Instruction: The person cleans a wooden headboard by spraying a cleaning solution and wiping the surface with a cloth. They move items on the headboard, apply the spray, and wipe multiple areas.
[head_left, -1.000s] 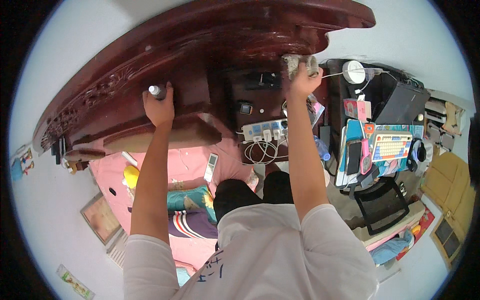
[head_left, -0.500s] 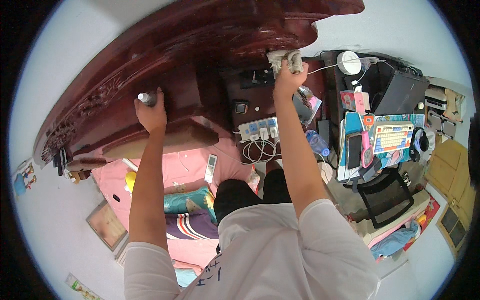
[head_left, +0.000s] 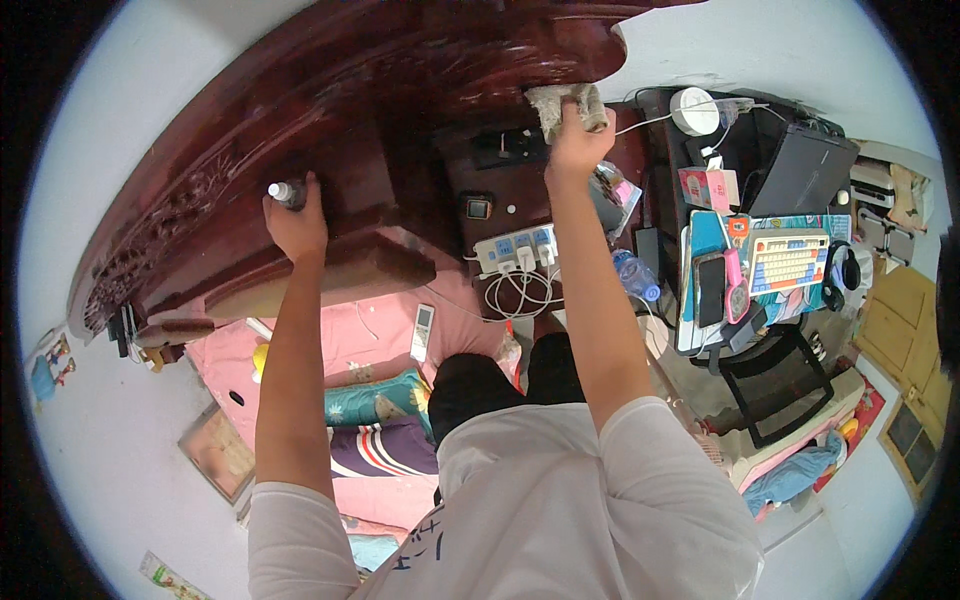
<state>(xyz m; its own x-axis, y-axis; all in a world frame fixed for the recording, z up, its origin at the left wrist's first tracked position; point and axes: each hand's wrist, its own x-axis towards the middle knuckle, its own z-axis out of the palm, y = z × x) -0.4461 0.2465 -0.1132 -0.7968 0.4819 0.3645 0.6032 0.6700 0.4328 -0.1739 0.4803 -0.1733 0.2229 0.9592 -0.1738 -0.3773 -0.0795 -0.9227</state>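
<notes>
In my left hand [head_left: 297, 226] is a small bottle with a white cap [head_left: 284, 192]; the fingers wrap round it and hide most of its body. This hand is at the dark red wooden headboard [head_left: 350, 110]. My right hand [head_left: 582, 150] grips a beige-grey cloth [head_left: 556, 104] near the lower right end of the headboard's carved edge, above the bedside cabinet. The cloth is bunched under the fingers, its left part spread out. Whether it presses on the wood I cannot tell.
Below my right arm, the cabinet bears a white power strip [head_left: 515, 250] with plugs and cables, and a smartwatch [head_left: 478, 207]. A plastic bottle [head_left: 636, 275] stands beside. At right are a keyboard [head_left: 788, 268], a laptop [head_left: 805, 172] and a chair [head_left: 775, 385]. A remote [head_left: 422, 332] lies on the pink bed.
My right hand has shifted slightly up, and the cloth is more spread out to the left. My left hand still holds the bottle at nearly the same place. The view has shifted a little.
</notes>
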